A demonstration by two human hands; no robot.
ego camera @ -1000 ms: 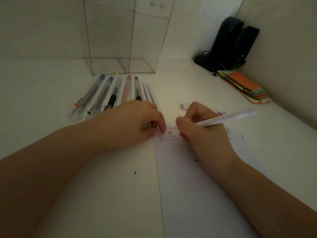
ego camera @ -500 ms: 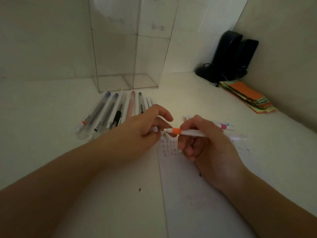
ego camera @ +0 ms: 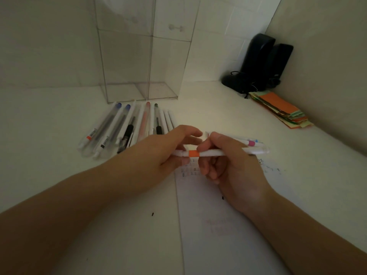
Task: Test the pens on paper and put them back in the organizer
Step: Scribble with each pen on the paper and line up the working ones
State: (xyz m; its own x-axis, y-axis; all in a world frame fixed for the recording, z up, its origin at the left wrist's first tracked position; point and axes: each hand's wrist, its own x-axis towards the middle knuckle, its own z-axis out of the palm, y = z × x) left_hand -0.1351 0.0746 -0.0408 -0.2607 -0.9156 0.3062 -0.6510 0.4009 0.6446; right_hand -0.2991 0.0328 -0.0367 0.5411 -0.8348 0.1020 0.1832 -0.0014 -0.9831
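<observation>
Hands have come up off the paper (ego camera: 228, 225) since a second ago, when the right hand (ego camera: 228, 165) was writing with the pen (ego camera: 214, 153) tilted; the pen now lies level between both hands, above the scribbled marks at the sheet's top edge. The right hand curls round the white barrel just right of its orange band, and the left hand (ego camera: 158, 151) pinches the other end, thumb and fingers closed on it. Behind the left hand the other pens (ego camera: 127, 128) lie in a row in front of the clear organizer (ego camera: 143, 56), which stands upright by the wall. Two more pens (ego camera: 250, 141) lie behind the right hand. Bare desk (ego camera: 49, 116) spreads left of the row; a stack of coloured paper slips (ego camera: 282, 110) sits well to the right.
</observation>
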